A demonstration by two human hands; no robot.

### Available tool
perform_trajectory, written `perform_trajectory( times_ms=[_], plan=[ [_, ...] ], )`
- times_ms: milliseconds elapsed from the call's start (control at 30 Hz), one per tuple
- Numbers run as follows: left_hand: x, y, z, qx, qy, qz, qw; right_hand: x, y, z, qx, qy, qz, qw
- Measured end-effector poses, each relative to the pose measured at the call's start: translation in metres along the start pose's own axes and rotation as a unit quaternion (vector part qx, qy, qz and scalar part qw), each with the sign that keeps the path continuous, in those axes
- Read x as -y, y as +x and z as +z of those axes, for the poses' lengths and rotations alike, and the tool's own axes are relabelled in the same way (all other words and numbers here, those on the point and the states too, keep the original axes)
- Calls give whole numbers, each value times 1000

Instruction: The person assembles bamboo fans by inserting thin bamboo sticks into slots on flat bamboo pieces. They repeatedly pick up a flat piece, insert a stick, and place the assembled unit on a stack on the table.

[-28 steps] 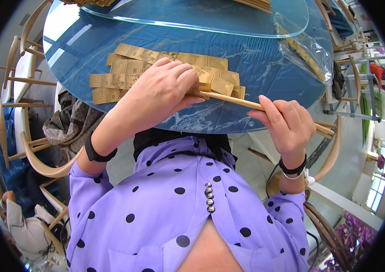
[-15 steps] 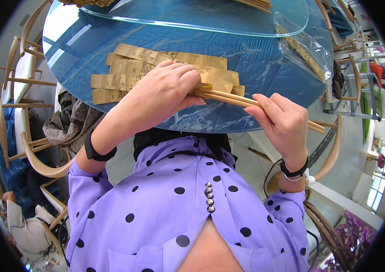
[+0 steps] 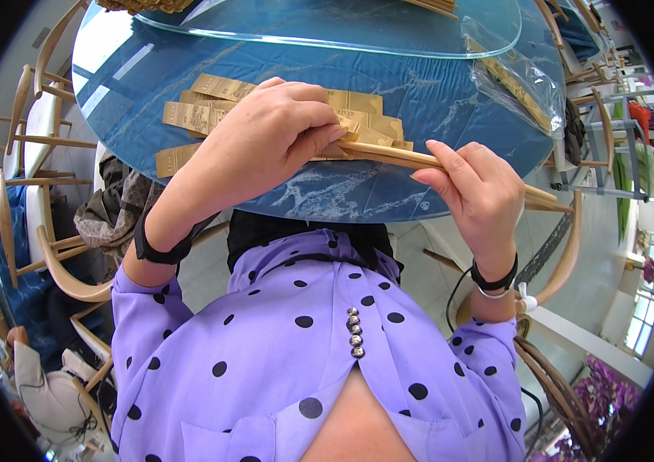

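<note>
A pair of wooden chopsticks (image 3: 396,155) slants across the front of the table. My right hand (image 3: 481,192) is closed round them, thumb and fingers pinching the shafts, and their other ends stick out past the palm. My left hand (image 3: 277,127) is closed at the chopsticks' left ends, its thumb and fingers pinching what looks like a gold paper chopstick sleeve (image 3: 348,127). Most of that sleeve is hidden by the hand. Beneath and behind the left hand, several flat gold paper sleeves (image 3: 192,117) with dark print lie overlapped on the table.
The round blue marbled table (image 3: 404,96) carries a raised glass turntable (image 3: 327,40). More chopsticks (image 3: 436,8) rest at the far edge. A clear plastic bag (image 3: 516,85) with a gold strip lies at right. Wooden chairs (image 3: 61,262) stand left; a patterned cloth (image 3: 115,212) hangs there.
My left hand has shifted slightly up, covering more of the gold sleeves. The chopsticks' left ends now sit right at its thumb tip, and the sleeves beneath have slid a little.
</note>
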State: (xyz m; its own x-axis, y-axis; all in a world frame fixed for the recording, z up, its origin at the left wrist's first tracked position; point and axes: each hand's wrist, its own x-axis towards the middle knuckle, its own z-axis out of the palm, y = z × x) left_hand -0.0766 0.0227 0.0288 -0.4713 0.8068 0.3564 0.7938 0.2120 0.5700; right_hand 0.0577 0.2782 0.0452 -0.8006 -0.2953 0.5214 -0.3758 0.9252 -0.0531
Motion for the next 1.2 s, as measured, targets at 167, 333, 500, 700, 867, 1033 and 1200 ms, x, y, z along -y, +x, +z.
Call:
perform_trajectory(
  times_ms=[167,333,500,700,867,1033,1200],
  plan=[
    [0,4,2,-32,-24,-40,998,12,-3,2,9,41,80,996],
    [9,10,4,-63,42,55,996,7,-10,19,47,231,183,954],
    [-13,3,19,-234,205,4,950,16,-16,30,53,186,197,961],
    [-38,-62,38,-97,-357,-363,855,32,-22,29,44,188,210,958],
    [-35,-60,79,-240,-454,-333,791,50,-30,33,55,169,208,962],
    [-34,-60,85,-234,-458,-312,799,61,-33,34,44,147,214,965],
    [-40,-52,78,-288,-470,-323,769,62,-31,35,46,171,205,963]
  ],
)
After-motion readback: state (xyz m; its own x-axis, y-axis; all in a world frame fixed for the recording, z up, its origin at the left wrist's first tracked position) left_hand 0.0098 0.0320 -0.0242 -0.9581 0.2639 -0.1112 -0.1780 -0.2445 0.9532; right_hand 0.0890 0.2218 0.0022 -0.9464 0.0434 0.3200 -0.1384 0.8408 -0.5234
